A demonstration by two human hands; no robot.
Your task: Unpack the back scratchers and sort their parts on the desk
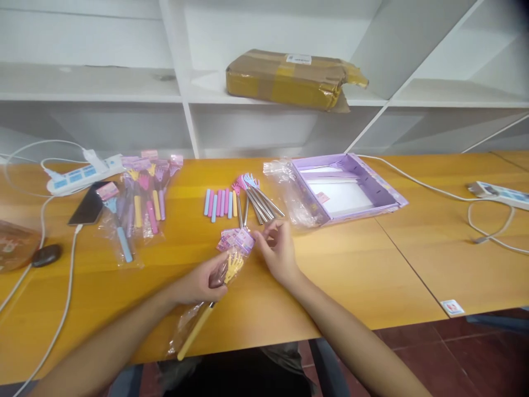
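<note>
My left hand (209,278) is closed around a yellow back scratcher (196,333) in a clear plastic sleeve, its hand-shaped head pointing up and right. My right hand (278,248) is just right of the pink and purple cards (237,241), fingers curled; whether they pinch anything is too small to tell. Behind the hands lie metal rods with pink and blue heads (260,201). Left of these, a row of pink, blue and yellow handles (219,204) rests on the table. Bagged scratchers (144,190) in several colours lie further left, a blue one (119,226) nearest.
A purple box (351,215) stands at right beside clear plastic bags (295,193). At left are a power strip (85,175), a black phone (88,205), cables and a black mouse (47,255). A taped parcel (285,80) sits on the shelf behind.
</note>
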